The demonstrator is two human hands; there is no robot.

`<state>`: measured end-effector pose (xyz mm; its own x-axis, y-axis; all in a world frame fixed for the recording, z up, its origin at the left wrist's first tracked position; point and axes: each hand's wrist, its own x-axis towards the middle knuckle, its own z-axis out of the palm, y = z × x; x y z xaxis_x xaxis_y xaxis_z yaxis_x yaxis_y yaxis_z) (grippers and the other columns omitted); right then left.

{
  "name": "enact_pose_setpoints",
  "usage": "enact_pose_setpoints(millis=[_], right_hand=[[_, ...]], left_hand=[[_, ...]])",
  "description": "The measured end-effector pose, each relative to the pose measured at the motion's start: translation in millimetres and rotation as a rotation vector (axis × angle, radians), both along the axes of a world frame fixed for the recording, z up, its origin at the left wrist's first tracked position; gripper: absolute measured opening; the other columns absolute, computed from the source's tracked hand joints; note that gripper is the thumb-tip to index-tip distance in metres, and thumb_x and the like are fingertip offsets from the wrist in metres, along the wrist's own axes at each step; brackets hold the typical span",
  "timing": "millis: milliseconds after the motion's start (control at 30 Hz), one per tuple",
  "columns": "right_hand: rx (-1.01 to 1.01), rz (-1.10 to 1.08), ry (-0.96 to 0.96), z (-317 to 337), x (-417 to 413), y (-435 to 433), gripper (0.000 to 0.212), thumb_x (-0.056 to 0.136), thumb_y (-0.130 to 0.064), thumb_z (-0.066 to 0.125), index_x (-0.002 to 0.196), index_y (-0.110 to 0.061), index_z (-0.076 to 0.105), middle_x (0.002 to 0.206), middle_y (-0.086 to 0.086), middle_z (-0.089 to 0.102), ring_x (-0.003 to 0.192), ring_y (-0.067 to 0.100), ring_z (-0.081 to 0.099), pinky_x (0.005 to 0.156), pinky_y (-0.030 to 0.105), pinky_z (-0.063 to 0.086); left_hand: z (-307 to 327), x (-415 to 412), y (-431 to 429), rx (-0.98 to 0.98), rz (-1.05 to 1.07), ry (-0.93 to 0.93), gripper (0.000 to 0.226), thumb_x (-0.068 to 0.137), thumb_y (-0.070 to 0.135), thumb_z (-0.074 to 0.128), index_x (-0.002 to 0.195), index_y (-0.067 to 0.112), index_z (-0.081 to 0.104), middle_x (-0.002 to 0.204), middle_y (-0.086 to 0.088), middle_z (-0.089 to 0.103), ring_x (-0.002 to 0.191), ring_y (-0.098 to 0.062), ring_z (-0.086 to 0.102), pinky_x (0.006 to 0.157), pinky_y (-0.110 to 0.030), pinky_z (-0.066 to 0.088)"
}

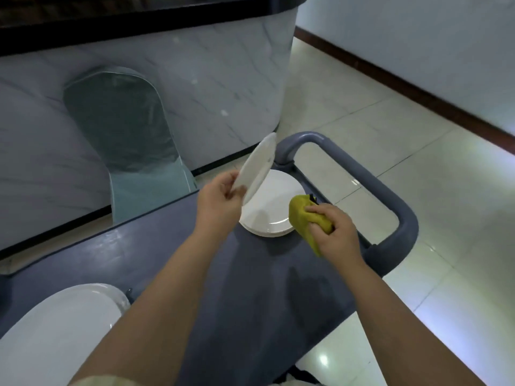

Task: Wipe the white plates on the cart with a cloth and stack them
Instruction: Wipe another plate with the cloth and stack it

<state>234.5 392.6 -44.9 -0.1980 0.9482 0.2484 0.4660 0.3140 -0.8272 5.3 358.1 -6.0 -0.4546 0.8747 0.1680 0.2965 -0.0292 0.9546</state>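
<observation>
**Plate held on edge above the stack**

The left hand (220,196) pinches a white plate (257,165) by its lower rim, tilted nearly upright over the stack of plates (274,215) at the far end of the grey cart (250,274). The right hand (333,231) is closed around a bunched yellow cloth (299,214), beside the stack. The plate looks stiff, glossy, likely slippery and breakable; a rim grip suits it. Another plate pile (55,324) near the bottom left is cut off, its count unclear.

Surroundings: counter, chair, floor

Marble-patterned counter front (195,87) with dark top edge; grey-green covered chair back (119,121) against it; glossy pale floor tiles (390,140); dark baseboard (418,90) along wall.
</observation>
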Motion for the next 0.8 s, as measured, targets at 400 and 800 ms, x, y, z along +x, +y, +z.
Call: enact_pose_setpoints(millis=[400,800], right_hand=[[-0.046,-0.158,0.061,7.1,28.0,11.5,0.030,0.081,0.001,0.063,0.099,-0.021,0.072,0.094,-0.021,0.059,0.089,-0.018,0.053,0.073,0.000,0.038],[-0.131,-0.140,0.064,-9.7,28.3,0.0,0.034,0.081,-0.003,0.063,0.096,-0.033,0.068,0.096,-0.020,0.061,0.094,-0.006,0.057,0.075,0.003,0.042]], left_hand=[[-59.1,40.2,48.9,-0.202,-0.259,0.851,0.058,0.087,-0.006,0.046,0.139,0.019,0.051,0.134,-0.006,0.060,0.127,-0.027,0.053,0.095,-0.037,0.043],[-109.4,64.4,33.2,-0.490,-0.515,1.066,0.066,0.086,-0.003,0.049,0.146,0.020,0.031,0.146,-0.006,0.036,0.126,-0.030,0.040,0.091,-0.040,0.046]])
